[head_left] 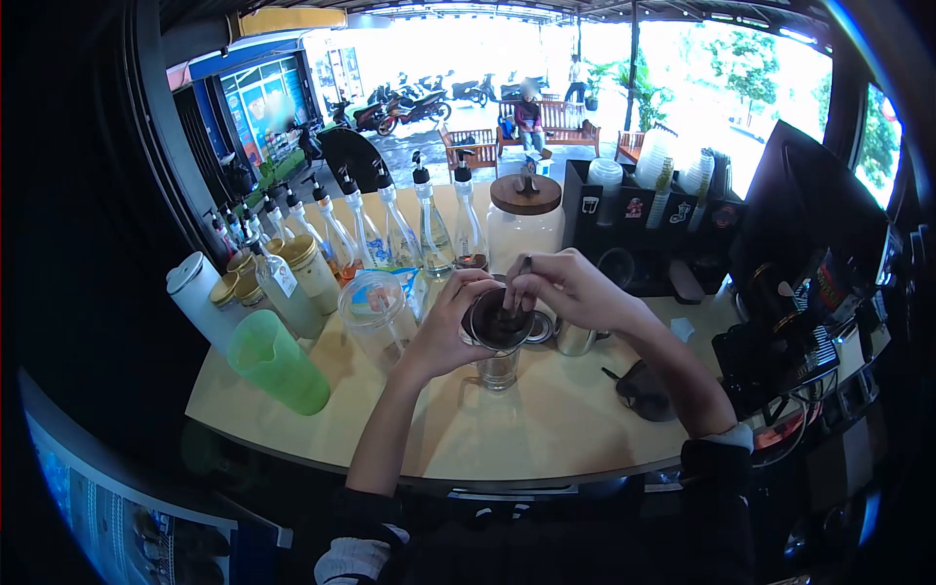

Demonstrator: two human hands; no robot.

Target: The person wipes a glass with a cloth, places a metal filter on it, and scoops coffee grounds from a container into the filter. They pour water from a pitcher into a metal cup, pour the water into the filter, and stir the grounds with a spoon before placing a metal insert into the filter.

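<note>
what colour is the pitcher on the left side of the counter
The pitcher is translucent light green, seen best in the head view, the only one.

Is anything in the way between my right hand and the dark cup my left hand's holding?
Nothing visible: your right hand is at the open top of the dark cup, and your left hand grips its side.

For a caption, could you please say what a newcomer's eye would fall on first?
Probably the left hand, cupped round a dark-mouthed vessel in the centre, and the right hand, gripping a slim utensil over its opening. Next come the green pitcher at left and the pump bottles lined up behind.
</note>
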